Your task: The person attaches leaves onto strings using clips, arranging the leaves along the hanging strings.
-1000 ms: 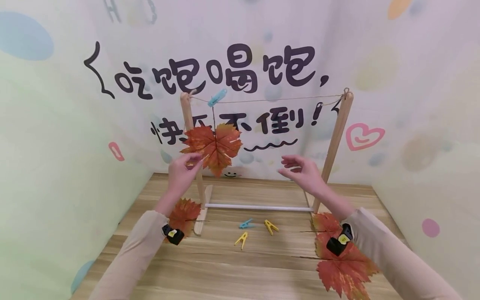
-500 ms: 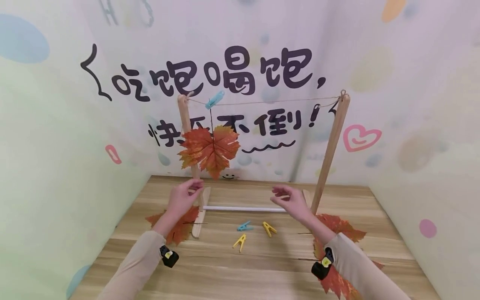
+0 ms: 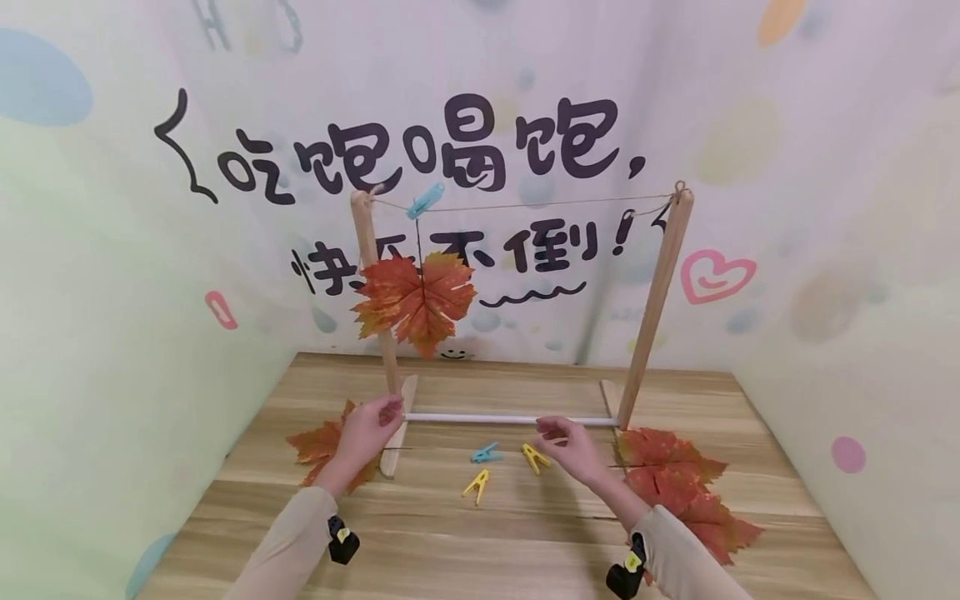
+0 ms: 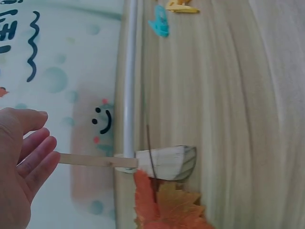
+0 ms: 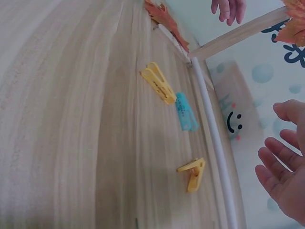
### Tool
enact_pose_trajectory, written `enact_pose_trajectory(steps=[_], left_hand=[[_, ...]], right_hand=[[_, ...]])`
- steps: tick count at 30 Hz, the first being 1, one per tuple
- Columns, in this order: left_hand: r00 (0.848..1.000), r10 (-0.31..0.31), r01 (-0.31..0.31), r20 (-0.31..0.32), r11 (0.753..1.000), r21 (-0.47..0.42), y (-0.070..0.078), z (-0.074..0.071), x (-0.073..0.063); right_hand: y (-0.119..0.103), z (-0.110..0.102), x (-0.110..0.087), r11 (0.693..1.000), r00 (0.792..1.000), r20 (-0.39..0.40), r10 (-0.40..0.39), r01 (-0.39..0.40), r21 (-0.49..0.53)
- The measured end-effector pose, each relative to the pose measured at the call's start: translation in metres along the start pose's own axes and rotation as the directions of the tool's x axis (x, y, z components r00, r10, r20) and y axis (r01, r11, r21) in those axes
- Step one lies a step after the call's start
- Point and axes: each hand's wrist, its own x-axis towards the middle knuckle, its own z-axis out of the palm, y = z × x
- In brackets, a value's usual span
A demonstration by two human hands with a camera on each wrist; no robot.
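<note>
In the head view my left hand is over the left foot of a wooden frame, close by an orange maple-like leaf that it partly covers. Its fingers are loosely bent and hold nothing. My right hand hovers beside a yellow clothespin, fingers relaxed and without anything in them; the right wrist view shows them spread. A blue clothespin and a second yellow clothespin lie to its left. Up on the string, another blue clothespin holds a red-orange leaf by its stem.
The frame has a left post, a right post and a white crossbar low between them. A string joins the post tops. Two overlapping leaves lie at the right on the wooden table. A printed backdrop stands behind.
Both hands have come down from beside the hanging leaf toward the tabletop. The right hand has also moved left, to the yellow clothespin. The leaf still hangs from the string.
</note>
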Motion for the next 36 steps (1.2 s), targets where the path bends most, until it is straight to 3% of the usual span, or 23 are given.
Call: enact_pose_trajectory(steps=[11,22,29,36], left_hand=[[0.992,-0.084,0.076,0.095,0.994,0.081,-0.019,0.018,-0.016],[0.992,-0.059,0.046,0.114,0.992,0.114,-0.028,0.035,-0.025],[0.994,-0.009,-0.012,0.107,0.982,0.188,-0.034,0.043,-0.029],[0.993,-0.001,-0.026,0.12,0.974,0.224,-0.036,0.045,-0.027]], right_hand=[[0.015,0.006,-0.008,0.999,0.999,0.032,-0.019,0.017,0.033],[0.034,0.012,-0.015,1.0,0.999,0.054,-0.006,0.005,0.012],[0.037,0.014,-0.018,1.0,0.999,0.046,-0.002,0.002,0.006],[0.029,0.014,-0.024,1.0,0.999,0.048,-0.016,0.016,0.006]])
